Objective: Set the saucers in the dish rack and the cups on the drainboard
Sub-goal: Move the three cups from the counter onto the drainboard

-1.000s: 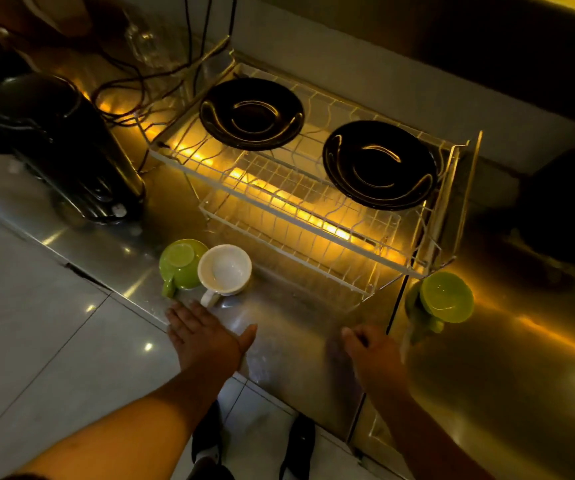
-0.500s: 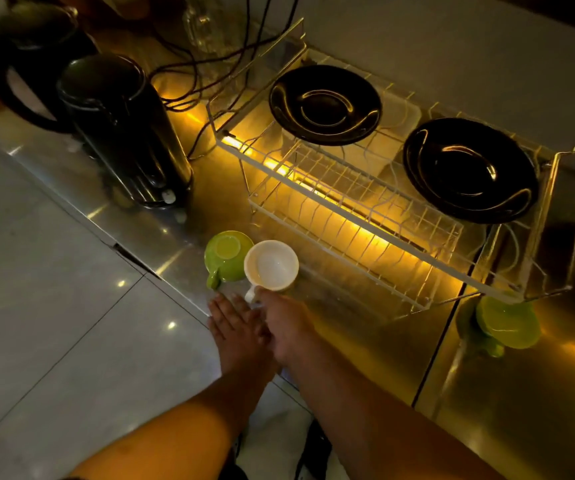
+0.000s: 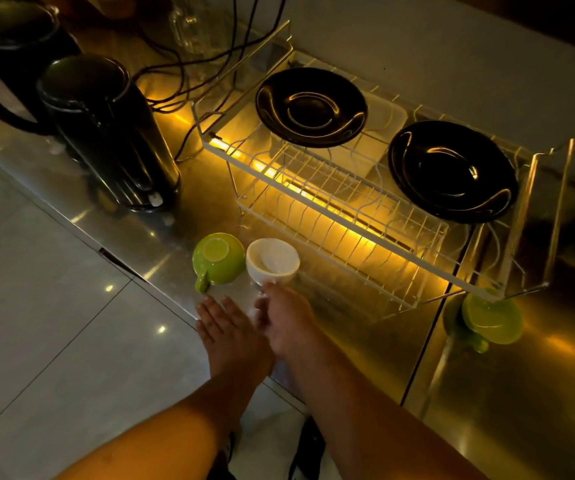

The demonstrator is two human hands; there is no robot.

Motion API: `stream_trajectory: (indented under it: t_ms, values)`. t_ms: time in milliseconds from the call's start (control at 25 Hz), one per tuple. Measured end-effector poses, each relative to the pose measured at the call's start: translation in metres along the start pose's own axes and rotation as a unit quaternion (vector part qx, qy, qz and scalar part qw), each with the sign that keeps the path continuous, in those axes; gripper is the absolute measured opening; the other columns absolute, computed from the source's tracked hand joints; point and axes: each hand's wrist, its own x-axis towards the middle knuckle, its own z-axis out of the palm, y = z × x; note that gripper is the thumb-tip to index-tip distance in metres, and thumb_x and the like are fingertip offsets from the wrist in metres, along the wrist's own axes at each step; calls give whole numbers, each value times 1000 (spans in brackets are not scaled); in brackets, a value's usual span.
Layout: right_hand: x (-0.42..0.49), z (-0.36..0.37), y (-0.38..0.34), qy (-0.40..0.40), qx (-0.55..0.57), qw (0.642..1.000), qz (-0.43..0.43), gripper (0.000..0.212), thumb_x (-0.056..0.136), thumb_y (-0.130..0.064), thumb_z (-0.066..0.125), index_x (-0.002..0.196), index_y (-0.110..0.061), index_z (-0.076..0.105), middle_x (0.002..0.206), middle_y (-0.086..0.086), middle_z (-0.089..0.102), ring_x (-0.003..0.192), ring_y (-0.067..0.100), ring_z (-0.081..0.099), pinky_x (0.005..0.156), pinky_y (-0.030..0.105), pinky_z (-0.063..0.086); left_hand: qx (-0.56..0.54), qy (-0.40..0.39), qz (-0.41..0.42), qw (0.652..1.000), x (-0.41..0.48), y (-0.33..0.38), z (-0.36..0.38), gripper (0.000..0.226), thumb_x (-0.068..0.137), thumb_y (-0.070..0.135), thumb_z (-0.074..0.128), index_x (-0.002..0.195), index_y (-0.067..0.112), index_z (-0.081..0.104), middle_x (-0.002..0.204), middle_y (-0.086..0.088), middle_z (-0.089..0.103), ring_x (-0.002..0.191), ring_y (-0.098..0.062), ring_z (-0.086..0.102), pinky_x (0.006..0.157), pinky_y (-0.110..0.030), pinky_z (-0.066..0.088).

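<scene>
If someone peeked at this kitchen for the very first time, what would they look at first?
Probably the two shiny black saucers, one at the back left and one at the right, lying on top of the white wire dish rack, which glows yellow underneath. Next, the white cup beside an upside-down green cup on the steel counter, with the right hand touching the white one.

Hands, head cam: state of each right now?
Left hand: open, flat on the counter edge, holding nothing.
Right hand: closed on the white cup at its handle.
</scene>
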Motion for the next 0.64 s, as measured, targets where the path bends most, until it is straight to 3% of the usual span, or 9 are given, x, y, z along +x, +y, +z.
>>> stream_trajectory:
  t_ms: [120, 240, 360, 520, 640]
  values:
    - [9, -48, 0, 56, -182, 974, -126, 25, 92, -33, 55, 82, -13, 67, 69, 11, 64, 59, 23, 58, 59, 38, 49, 16, -60, -4, 998, -3, 7, -7, 129, 72, 91, 32, 152, -3, -9, 158, -34, -11, 146, -46, -16, 119, -56, -4]
    - [0, -108, 12, 65, -248, 953, -158, 31, 95, -34, 53, 79, -12, 67, 74, 19, 68, 65, 27, 63, 63, 41, 51, 13, -76, -3, 997, -3, 9, -9, 134, 66, 97, 19, 151, -4, -6, 157, -36, -10, 145, -48, -16, 119, -58, 0]
    - [-26, -161, 30, 87, -221, 960, -149, 30, 98, -35, 55, 84, -13, 69, 76, 19, 69, 66, 24, 64, 62, 37, 51, 10, -70, 13, 997, -5, 8, -9, 135, 66, 98, 18, 151, -4, -8, 157, -35, -11, 146, -48, -14, 119, -59, 2]
    - [-61, -211, 44, 115, -136, 973, -145, 28, 101, -24, 53, 88, -4, 67, 65, 11, 62, 53, 15, 57, 48, 24, 45, 25, -64, 16, 997, -4, 7, -4, 134, 67, 98, 19, 151, -4, -3, 158, -36, -7, 146, -48, -10, 118, -59, 5]
    - [-74, -253, 49, 153, -93, 970, -167, 28, 101, -22, 52, 88, 0, 65, 65, 14, 61, 54, 20, 56, 51, 30, 46, 42, -43, 30, 998, -6, 7, 1, 131, 70, 94, 30, 150, -9, 10, 155, -41, 6, 145, -53, 3, 116, -62, 13]
